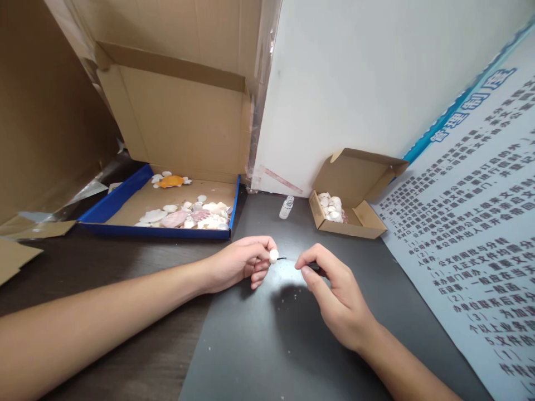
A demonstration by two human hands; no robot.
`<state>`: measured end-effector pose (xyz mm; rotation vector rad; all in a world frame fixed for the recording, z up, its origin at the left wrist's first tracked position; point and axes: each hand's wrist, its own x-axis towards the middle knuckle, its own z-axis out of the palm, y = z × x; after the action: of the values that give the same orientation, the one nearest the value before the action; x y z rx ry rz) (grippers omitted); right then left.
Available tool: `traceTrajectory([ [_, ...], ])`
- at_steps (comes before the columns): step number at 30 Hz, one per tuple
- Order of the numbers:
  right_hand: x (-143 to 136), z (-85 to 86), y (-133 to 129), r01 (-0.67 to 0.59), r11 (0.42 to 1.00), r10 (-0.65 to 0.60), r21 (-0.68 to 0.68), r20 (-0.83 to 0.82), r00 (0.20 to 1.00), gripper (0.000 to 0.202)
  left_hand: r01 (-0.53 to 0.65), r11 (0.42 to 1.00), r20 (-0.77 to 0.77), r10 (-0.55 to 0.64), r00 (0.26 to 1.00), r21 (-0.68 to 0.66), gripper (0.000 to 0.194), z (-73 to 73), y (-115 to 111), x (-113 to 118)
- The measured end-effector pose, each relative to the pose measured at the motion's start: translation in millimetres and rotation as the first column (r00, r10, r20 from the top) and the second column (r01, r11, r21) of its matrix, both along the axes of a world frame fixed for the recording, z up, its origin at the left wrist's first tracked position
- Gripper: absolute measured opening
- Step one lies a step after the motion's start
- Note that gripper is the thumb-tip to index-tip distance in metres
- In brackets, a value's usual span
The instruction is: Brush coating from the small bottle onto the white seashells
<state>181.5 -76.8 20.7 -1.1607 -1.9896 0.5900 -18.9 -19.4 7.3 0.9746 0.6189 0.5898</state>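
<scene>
Between the thumb and fingers of my left hand is a small round white shell. A short thin dark tip shows at the shell's right side; I cannot tell whether it touches the shell or belongs to a tool. My right hand is closed around a slim tool with a black handle, mostly hidden by the fingers. Its kind does not show. Both hands are above the dark tabletop, the right one a short way to the right of the shell.
At the back left, a blue-rimmed cardboard box holds many shells and an orange turtle-like shell figure. A small clear bottle is near the wall. Further right, a small open carton contains white shells. White crumbs dot the table.
</scene>
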Motion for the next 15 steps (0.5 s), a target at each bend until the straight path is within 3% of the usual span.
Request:
traceTrajectory([
  [5, 0.1, 1.1, -1.3, -0.084, 0.996, 0.084, -0.011, -0.003, 0.996, 0.015, -0.007, 1.000, -0.003, 0.007, 1.000, -0.009, 0.006, -0.2, -0.2, 0.0],
  [10, 0.3, 1.4, 0.0, 0.021, 0.999, -0.020, -0.033, 0.040, 0.999, 0.017, -0.010, 1.000, -0.001, 0.010, 1.000, -0.011, 0.007, -0.2, -0.4, 0.5],
  [15, 0.5, 0.2, 0.4, -0.069, 0.998, 0.069, -0.015, 0.006, 0.998, 0.016, -0.016, 1.000, 0.006, 0.016, 1.000, -0.014, 0.007, -0.7, -0.5, 0.4],
])
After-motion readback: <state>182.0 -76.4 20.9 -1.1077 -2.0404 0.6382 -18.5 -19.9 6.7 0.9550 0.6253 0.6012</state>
